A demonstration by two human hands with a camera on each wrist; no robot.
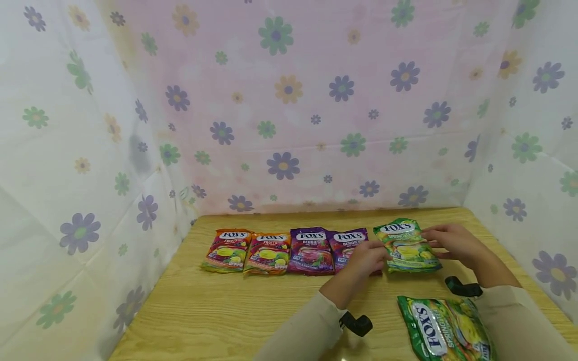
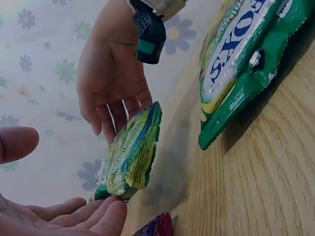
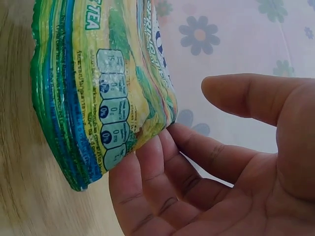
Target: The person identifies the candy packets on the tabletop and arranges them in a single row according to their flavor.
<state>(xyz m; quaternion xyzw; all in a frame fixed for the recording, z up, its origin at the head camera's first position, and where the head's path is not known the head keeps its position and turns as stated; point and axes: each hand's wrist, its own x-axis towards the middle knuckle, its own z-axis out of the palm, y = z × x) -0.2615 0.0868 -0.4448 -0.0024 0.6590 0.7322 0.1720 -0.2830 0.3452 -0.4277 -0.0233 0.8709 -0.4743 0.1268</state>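
Observation:
A green Fox's Spring Tea candy bag (image 1: 406, 245) lies at the right end of a row of candy bags in the head view. My left hand (image 1: 368, 258) touches its left edge with extended fingers, the thumb held apart in the left wrist view. On the opposite edge, the fingertips of my right hand (image 1: 456, 245) meet the bag, fairly straight, with the thumb (image 3: 236, 93) away from it. A second green candy bag (image 1: 447, 328) lies turned sideways near the front, partly hidden by the right sleeve.
To the left stand two red-orange Fruits bags, one (image 1: 229, 250) beside the other (image 1: 268, 253). Then come two purple Berries bags, the first (image 1: 311, 250) fully seen, the second (image 1: 345, 245) partly behind my left hand. A flowered cloth (image 1: 289, 125) encloses the wooden table (image 1: 203, 316).

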